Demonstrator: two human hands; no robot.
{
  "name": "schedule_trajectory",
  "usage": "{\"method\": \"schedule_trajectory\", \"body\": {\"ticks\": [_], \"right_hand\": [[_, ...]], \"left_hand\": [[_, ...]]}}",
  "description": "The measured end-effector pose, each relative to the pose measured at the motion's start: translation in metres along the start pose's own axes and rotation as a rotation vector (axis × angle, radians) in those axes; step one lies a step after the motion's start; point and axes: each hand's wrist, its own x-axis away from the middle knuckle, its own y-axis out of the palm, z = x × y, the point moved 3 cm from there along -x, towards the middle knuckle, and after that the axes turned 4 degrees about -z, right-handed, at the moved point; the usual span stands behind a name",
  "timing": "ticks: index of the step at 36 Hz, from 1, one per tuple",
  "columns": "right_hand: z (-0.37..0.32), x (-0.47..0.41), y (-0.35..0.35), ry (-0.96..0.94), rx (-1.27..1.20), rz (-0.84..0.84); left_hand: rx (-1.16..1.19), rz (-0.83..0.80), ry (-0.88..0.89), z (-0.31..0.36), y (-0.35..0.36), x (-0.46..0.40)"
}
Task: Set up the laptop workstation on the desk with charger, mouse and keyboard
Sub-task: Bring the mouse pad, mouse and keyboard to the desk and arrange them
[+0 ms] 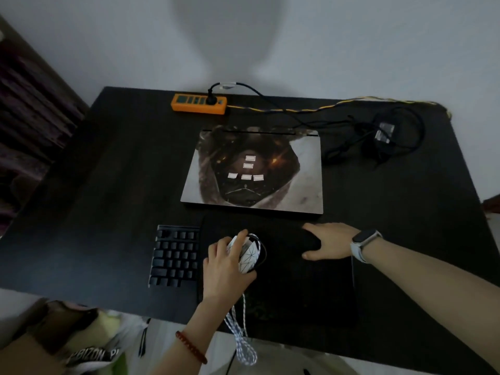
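Note:
The closed laptop (253, 169), its lid covered by a dark printed skin, lies mid-desk. In front of it a black mouse pad (284, 266) covers most of a black keyboard (174, 255), whose left end shows. My left hand (226, 263) grips a white patterned mouse (247, 255) on the pad; its white braided cable (242, 331) hangs over the desk's front edge. My right hand (328, 240), with a watch on the wrist, rests flat on the pad's upper right part. The black charger brick (384, 135) with coiled cables lies at the back right.
An orange power strip (198, 102) sits at the back of the black desk (108, 185) with a black plug in it and a yellow cord running right. A wall stands behind. A cardboard box and bags (67, 336) are at the lower left.

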Motion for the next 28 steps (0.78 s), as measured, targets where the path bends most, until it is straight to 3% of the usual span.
{"method": "schedule_trajectory", "body": {"ticks": [8,13,18,22,28], "right_hand": [[0.005,0.002,0.002,0.038,-0.119,0.055],[0.005,0.012,0.012,0.096,-0.081,0.196],[0.001,0.030,0.022,0.170,-0.208,0.404],[-0.001,0.047,0.033,0.391,-0.284,0.615],[-0.003,0.052,0.048,0.624,-0.733,0.582]], "left_hand": [[-0.012,-0.036,-0.051,0.003,0.004,-0.011],[-0.024,-0.037,-0.046,0.002,0.006,-0.009],[-0.035,-0.055,-0.046,0.005,0.007,-0.008],[-0.076,-0.066,-0.062,0.009,0.009,-0.009],[-0.131,-0.044,-0.061,0.012,0.014,-0.010]]}}
